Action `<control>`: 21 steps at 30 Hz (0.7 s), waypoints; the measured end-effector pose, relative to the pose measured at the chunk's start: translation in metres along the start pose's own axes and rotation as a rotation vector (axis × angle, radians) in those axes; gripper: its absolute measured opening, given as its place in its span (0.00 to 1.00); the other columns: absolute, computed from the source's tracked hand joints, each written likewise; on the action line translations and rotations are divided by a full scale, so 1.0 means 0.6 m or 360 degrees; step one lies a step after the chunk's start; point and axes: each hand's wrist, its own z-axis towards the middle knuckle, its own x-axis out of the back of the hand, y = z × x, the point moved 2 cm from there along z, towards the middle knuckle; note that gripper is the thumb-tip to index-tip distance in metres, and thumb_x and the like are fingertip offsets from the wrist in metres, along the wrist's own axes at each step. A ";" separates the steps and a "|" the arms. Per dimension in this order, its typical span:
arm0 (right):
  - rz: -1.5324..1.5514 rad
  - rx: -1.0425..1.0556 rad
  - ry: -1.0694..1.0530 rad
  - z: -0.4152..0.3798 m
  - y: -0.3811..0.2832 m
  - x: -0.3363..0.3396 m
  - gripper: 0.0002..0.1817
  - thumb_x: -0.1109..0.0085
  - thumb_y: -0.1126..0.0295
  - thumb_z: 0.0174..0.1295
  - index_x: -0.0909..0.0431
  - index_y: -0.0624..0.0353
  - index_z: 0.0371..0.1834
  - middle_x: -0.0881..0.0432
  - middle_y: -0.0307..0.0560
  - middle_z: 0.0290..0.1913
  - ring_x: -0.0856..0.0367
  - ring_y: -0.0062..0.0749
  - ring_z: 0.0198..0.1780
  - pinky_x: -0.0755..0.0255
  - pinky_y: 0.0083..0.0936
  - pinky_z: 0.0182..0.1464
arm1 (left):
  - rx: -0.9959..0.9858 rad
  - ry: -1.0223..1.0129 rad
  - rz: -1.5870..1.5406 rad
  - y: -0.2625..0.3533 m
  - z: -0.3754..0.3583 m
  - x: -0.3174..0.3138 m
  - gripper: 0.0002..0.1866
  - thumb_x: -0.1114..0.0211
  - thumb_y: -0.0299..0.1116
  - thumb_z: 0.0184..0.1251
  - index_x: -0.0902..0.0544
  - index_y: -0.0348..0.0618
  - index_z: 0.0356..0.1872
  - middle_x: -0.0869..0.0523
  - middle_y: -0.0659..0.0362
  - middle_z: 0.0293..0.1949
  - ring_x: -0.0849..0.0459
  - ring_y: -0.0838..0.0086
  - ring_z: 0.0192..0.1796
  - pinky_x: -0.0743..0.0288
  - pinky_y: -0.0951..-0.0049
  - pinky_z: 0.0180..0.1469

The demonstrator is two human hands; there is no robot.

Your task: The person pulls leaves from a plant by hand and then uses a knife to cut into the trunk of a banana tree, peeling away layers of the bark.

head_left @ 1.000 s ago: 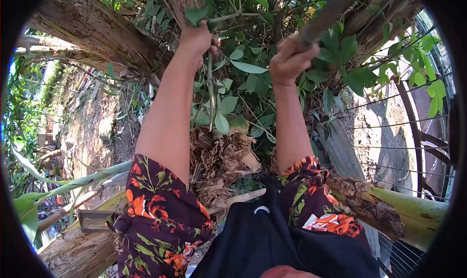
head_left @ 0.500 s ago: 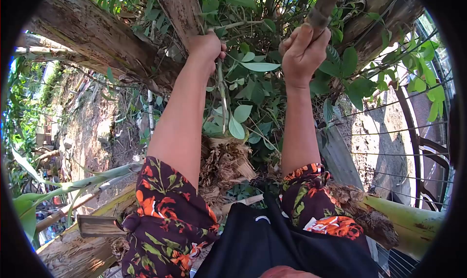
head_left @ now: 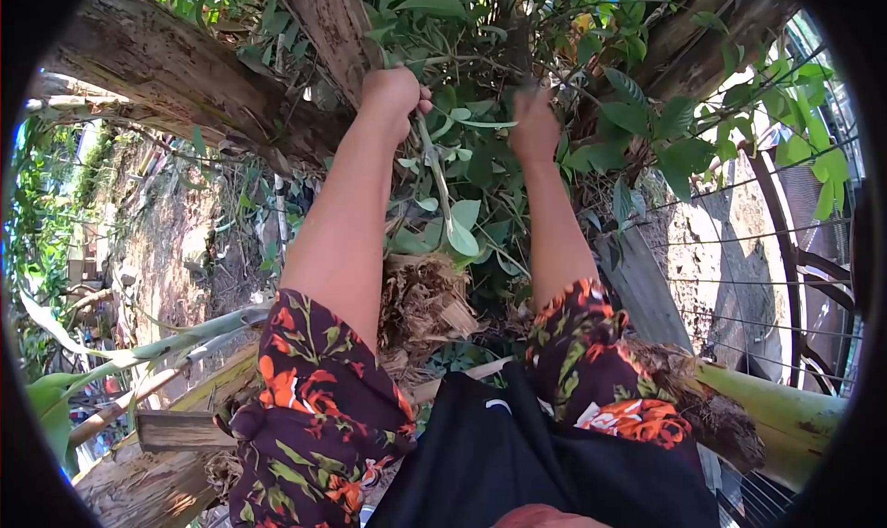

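Observation:
My left hand (head_left: pixel 393 94) is closed around a leafy plant stem (head_left: pixel 436 172), whose lower end hangs below the fist with a few pale green leaves (head_left: pixel 463 240). The fist is right beside a peeling tree trunk (head_left: pixel 334 29). My right hand (head_left: pixel 535 129) is smeared by motion among the green leaves to the right. It is closed on a brown, round handle, which now shows only as a dark blur above the fist; the far end of this tool cannot be made out.
A thick log (head_left: pixel 176 75) slants in from the upper left. Below my hands is a shredded stump (head_left: pixel 427 302). Wire fencing (head_left: pixel 739 292) and a grey board (head_left: pixel 647 288) stand on the right. A green banana-like stem (head_left: pixel 785 417) lies at the lower right.
My right hand has swung left and away from me into the foliage, taking the handle with it. My left hand keeps its grip on the stem, which has shifted slightly.

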 end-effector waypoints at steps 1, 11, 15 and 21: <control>-0.0544 -0.0264 -0.1045 -0.046 0.102 -0.074 0.25 0.48 0.63 0.55 0.36 0.52 0.58 0.23 0.58 0.41 0.23 0.49 0.43 0.30 0.37 0.44 | 0.0020 -0.0147 0.0186 -0.003 -0.013 -0.011 0.15 0.58 0.38 0.68 0.30 0.36 0.33 0.26 0.57 0.19 0.29 0.74 0.15 0.33 0.73 0.19; 0.0657 -0.0188 0.0556 0.091 -0.111 0.148 0.17 0.45 0.60 0.54 0.34 0.65 0.33 0.23 0.59 0.30 0.24 0.54 0.36 0.31 0.41 0.36 | -0.0407 0.0068 0.0589 0.022 -0.009 -0.016 0.20 0.54 0.39 0.66 0.28 0.30 0.23 0.25 0.55 0.16 0.30 0.71 0.12 0.35 0.71 0.18; -0.0030 -0.0234 0.0634 0.008 -0.020 0.033 0.15 0.47 0.66 0.56 0.34 0.63 0.42 0.23 0.57 0.34 0.22 0.47 0.39 0.29 0.40 0.38 | -0.0539 0.0084 0.1083 0.007 0.060 0.010 0.14 0.47 0.35 0.59 0.23 0.32 0.24 0.22 0.52 0.22 0.24 0.66 0.22 0.30 0.70 0.27; -0.0345 -0.0657 -0.0618 -0.062 0.080 -0.031 0.22 0.52 0.62 0.54 0.32 0.54 0.53 0.31 0.60 0.53 0.26 0.53 0.47 0.33 0.43 0.50 | -0.0671 0.0170 0.1578 0.017 0.012 -0.009 0.12 0.46 0.27 0.51 0.22 0.29 0.35 0.21 0.39 0.39 0.23 0.49 0.46 0.28 0.62 0.46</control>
